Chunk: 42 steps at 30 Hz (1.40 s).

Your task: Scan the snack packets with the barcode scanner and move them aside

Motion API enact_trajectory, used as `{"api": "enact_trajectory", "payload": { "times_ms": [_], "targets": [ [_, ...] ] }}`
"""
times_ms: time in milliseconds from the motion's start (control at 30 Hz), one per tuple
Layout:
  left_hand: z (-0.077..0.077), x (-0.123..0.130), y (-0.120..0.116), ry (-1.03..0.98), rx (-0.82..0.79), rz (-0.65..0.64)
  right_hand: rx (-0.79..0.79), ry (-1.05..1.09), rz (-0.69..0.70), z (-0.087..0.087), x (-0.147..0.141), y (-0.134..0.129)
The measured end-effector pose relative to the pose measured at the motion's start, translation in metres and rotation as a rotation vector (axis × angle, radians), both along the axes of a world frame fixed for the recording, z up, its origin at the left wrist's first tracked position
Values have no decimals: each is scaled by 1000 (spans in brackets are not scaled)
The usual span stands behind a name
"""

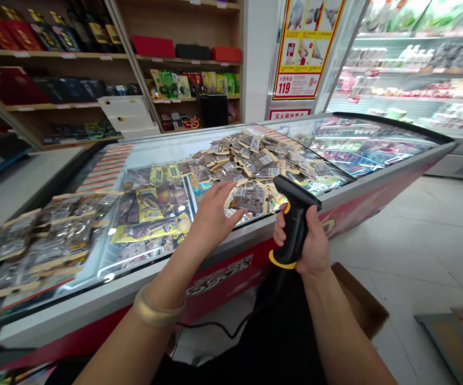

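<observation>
My right hand [313, 243] is wrapped around the grip of a black barcode scanner [295, 224] with yellow trim, held upright above the freezer's front edge. Its cable [231, 332] droops toward my lap. My left hand [215, 214] reaches over the glass with thumb and fingers apart and nothing in it. Just beyond it, a heap of small clear snack packets [251, 158] with tan edges lies on the glass top. One of these packets [249, 198] lies close to my left fingertips, between my two hands. Another group of packets [60, 230] is spread at the left.
The chest freezer [223, 251] spans the view, with packaged ice creams [151, 206] under its glass. Wooden shelves [183, 59] with bottles and boxes stand behind. A cardboard box [357, 299] sits on the floor at my right, and a lit refrigerated display [416, 69] stands at the back right.
</observation>
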<state>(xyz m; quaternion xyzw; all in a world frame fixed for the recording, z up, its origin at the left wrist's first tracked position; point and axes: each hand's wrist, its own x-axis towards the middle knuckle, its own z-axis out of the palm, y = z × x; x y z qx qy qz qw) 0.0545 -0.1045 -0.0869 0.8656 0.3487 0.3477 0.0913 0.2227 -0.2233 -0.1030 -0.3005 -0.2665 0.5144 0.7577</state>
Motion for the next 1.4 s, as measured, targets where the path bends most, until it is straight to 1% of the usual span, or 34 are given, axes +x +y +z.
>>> {"api": "enact_trajectory", "payload": {
  "times_ms": [67, 167, 233, 300, 400, 467, 533, 700, 767, 867, 1000, 1100, 1233, 1400],
  "targets": [
    [5, 15, 7, 100, -21, -51, -25, 2, -42, -6, 14, -4],
    [12, 26, 19, 262, -79, -91, -46, 20, -63, -15, 27, -8],
    [15, 28, 26, 349, -118, -86, -57, 43, -62, -20, 32, -8],
    [18, 28, 31, 404, -124, -73, -67, 67, -49, -25, 35, -8],
    [21, 29, 34, 453, -99, -57, -80, 101, -10, -30, 37, -6],
    [22, 30, 32, 451, -92, -25, -87, 120, 2, -33, 37, -4],
    [22, 30, 29, 405, -103, 25, -91, 130, 1, -36, 37, -3],
    [20, 22, 20, 196, -172, 164, -101, 135, -2, -39, 36, -3],
    [20, 18, 16, 112, -206, 214, -89, 131, 5, -36, 33, -5],
    [19, 12, 9, -26, -252, 256, -49, 116, 49, -28, 22, -9],
    [11, 8, -1, -199, -284, 266, -5, 81, 198, -16, 0, -12],
    [4, 6, -7, -245, -301, 237, 1, 54, 273, -13, -15, -9],
    [1, 1, -10, -270, -310, 225, -26, 39, 295, -13, -26, -3],
    [-1, -7, -9, -302, -316, 216, -33, 29, 302, -9, -32, -1]
  ]
}}
